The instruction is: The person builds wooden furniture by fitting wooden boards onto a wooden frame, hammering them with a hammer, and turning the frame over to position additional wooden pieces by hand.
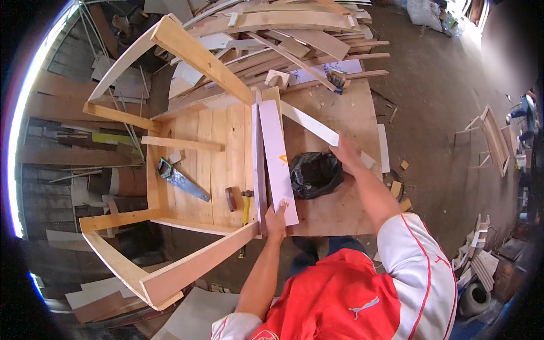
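Note:
My left hand (276, 220) is closed around the lower end of a long, pale pinkish board (275, 153) with a small orange mark. The board leans along the side of an upturned wooden furniture frame (201, 127) with several legs. My right hand (347, 154) grips the near end of a narrow white strip of wood (310, 123), whose far end comes close to the top of the board. Between my hands sits a black plastic bag (317, 174), its opening facing up. Inside the frame lie a handsaw (184, 180), a small brown wooden block (230, 199) and a hammer with a yellow handle (246, 208).
Under the bag is a plywood worktop (340, 218). Stacked timber offcuts (283, 45) cover its far end, beside a small tool (338, 79). Frame legs (198, 258) project to the left. Wood scraps (395, 188) and a wooden frame (493, 141) stand on the right-hand floor.

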The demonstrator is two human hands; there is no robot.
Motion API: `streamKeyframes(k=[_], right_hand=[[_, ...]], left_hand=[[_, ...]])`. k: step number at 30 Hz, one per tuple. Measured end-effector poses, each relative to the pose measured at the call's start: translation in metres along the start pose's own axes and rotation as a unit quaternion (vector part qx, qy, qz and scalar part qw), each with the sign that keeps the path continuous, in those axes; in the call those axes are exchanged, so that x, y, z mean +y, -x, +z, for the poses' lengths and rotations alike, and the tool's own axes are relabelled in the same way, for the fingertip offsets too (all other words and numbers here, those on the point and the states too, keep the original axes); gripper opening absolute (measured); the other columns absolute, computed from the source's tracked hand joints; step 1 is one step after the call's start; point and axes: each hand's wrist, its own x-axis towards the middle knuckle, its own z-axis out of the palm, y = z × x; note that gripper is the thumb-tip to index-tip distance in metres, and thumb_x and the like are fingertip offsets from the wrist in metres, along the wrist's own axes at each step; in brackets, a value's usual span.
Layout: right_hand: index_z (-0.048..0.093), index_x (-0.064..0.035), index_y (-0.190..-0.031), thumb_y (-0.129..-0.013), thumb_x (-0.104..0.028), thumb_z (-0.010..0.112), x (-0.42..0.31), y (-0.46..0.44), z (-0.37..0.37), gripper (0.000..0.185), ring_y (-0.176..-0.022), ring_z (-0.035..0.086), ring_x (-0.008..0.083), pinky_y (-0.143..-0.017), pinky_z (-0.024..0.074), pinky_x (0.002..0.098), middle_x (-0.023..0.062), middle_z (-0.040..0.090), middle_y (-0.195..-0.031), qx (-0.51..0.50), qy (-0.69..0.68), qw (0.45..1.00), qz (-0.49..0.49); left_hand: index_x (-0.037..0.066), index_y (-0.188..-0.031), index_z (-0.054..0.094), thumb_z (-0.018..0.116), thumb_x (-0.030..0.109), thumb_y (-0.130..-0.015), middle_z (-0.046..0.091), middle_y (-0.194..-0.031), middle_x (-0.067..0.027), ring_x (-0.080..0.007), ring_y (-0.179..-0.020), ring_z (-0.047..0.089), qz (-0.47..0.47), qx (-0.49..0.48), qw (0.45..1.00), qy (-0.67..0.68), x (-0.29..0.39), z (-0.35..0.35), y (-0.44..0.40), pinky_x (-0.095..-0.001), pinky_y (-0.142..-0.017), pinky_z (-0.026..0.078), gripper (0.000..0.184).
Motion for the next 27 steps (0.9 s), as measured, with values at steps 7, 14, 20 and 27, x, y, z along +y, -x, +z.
streamKeyframes(k=[7, 14, 20, 27], right_hand=[[0.041, -0.0245, -0.148, -0.085, -0.033, 0.069, 0.002, 0.061, -0.09, 0.069, -0.107, 0.062, 0.0356, -0.086, 0.0513, 0.0496, 0.0164, 0.063, -0.114, -0.047, -0.007, 0.997, 0.054], [0.043, -0.0303, -0.146, -0.081, -0.022, 0.07, 0.027, 0.079, -0.103, 0.071, -0.082, 0.066, 0.0284, -0.067, 0.0525, 0.0493, 0.0104, 0.062, -0.098, 0.183, 0.22, 0.953, 0.101], [0.033, -0.0017, -0.147, -0.088, -0.035, 0.068, -0.036, 0.091, -0.129, 0.076, -0.115, 0.06, 0.0401, -0.094, 0.0493, 0.0458, 0.0288, 0.056, -0.13, 0.028, -0.232, 0.972, 0.028], [0.042, 0.007, -0.138, -0.089, -0.035, 0.067, -0.136, 0.099, -0.083, 0.069, -0.111, 0.06, 0.0459, -0.095, 0.0474, 0.0472, 0.0333, 0.06, -0.118, 0.111, -0.253, 0.961, -0.009]], left_hand=[[-0.003, -0.105, 0.061, 0.057, 0.028, -0.101, 0.065, -0.088, -0.0063, -0.0118, -0.075, 0.061, 0.038, -0.03, 0.987, 0.152, 0.01, 0.04, -0.011, -0.0297, -0.066, 0.051, 0.031], [-0.004, -0.12, 0.053, 0.05, 0.026, -0.103, 0.064, -0.1, -0.01, -0.022, -0.08, 0.069, 0.036, -0.073, 0.978, 0.192, 0.026, 0.064, -0.027, -0.0352, -0.072, 0.058, 0.034], [-0.002, -0.121, 0.05, 0.046, 0.03, -0.105, 0.066, -0.099, -0.0115, -0.0212, -0.086, 0.069, 0.024, -0.125, 0.959, 0.255, 0.051, 0.074, -0.018, -0.0327, -0.072, 0.056, 0.036], [-0.005, -0.141, 0.037, 0.034, 0.045, -0.106, 0.054, -0.133, -0.0175, -0.0235, -0.121, 0.052, 0.049, -0.098, 0.984, 0.14, 0.079, 0.083, 0.003, -0.0325, -0.1, 0.044, 0.061]])
